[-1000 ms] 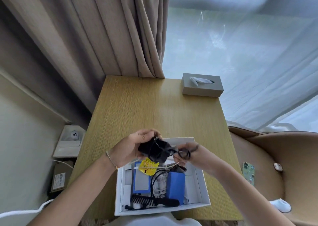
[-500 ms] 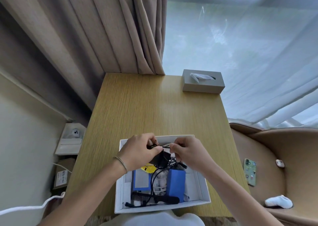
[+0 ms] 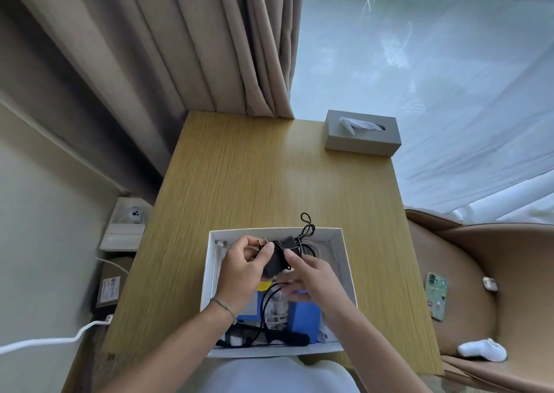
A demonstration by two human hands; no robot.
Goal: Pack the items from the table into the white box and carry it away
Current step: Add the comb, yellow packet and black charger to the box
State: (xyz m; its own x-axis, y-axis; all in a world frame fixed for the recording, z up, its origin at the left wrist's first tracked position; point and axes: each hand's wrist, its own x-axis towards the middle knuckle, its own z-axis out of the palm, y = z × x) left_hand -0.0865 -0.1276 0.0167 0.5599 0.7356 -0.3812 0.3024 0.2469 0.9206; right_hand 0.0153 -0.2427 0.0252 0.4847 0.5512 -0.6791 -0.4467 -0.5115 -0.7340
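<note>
Packing step: left hand [image 3: 242, 265] and right hand [image 3: 311, 275] each keep a grip on the black adapter [image 3: 277, 259] above the white box [image 3: 344, 261]. Next, judged: lower it in, tucking its cord [image 3: 307, 228]

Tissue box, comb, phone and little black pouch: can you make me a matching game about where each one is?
Things:
1. tissue box
2. comb
3. phone
4. black pouch

Places:
A. on the brown chair
B. held in both hands over the white box
C. far right corner of the table
D. lying in the white box, at its near edge

Pairs: 1-C, 2-D, 3-A, 4-B
</note>
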